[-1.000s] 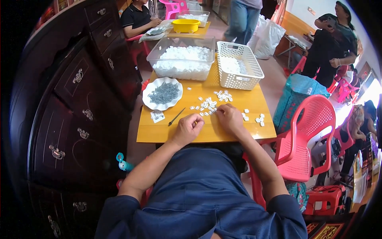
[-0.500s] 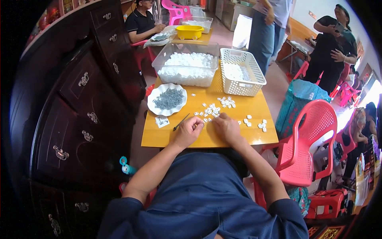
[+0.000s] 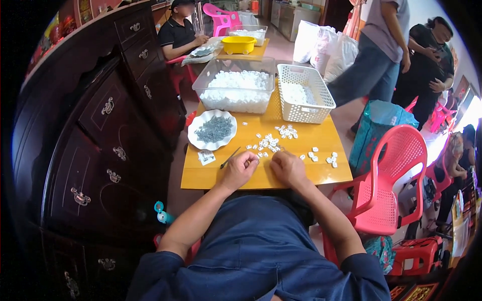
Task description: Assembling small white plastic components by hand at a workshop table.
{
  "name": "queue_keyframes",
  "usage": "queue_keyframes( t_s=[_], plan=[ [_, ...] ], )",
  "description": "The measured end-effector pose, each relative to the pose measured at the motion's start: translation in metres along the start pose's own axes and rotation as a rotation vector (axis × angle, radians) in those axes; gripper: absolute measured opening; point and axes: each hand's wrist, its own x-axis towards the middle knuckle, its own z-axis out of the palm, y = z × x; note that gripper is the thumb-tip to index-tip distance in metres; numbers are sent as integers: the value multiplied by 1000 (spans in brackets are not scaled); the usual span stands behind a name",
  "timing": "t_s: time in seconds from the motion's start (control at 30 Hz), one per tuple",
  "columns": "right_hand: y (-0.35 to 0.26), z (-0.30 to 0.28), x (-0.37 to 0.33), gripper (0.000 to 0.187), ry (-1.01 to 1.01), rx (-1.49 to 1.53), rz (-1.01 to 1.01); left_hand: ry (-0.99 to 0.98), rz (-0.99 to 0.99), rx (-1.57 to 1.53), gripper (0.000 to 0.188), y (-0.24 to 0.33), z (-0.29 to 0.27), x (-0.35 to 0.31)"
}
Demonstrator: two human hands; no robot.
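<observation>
My left hand (image 3: 240, 168) and my right hand (image 3: 287, 168) rest close together near the front edge of a yellow wooden table (image 3: 321, 171). Both are curled with fingertips pinched; what they hold is too small to make out. Just beyond my fingers lies a scatter of small white plastic pieces (image 3: 268, 142), with more of these white pieces (image 3: 331, 159) to the right. A thin dark tool (image 3: 230, 157) lies beside my left hand. A white scalloped plate (image 3: 197, 142) of small grey parts (image 3: 214, 129) sits at the left.
A clear tub (image 3: 236, 93) of white pieces and a white mesh basket (image 3: 305, 93) stand at the table's far end. A dark wooden cabinet (image 3: 100, 125) runs along the left. A red plastic chair (image 3: 389, 185) is at the right. Other people stand and sit behind.
My hands have drawn closer together and nearer the table's front edge. The person standing at the back has walked to the right.
</observation>
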Motion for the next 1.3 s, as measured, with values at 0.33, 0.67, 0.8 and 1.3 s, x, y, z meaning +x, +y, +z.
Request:
queue_keyframes(
  t_s=[0.33, 0.67, 0.8, 1.3],
  plan=[
    [-6, 6, -1, 16, -63, -193, 83, -25, -24, 0, 9, -6, 1, -1],
    [-4, 6, -4, 18, -5, -82, 47, -16, -46, 13, 9, -2, 3, -2],
    [-5, -3, -3, 17, -24, 87, 75, -16, -95, -17, 9, -3, 2, -3],
    [-8, -15, -5, 15, -521, 1097, 568, -105, 19, -22, 8, 7, 5, -4]
  ],
)
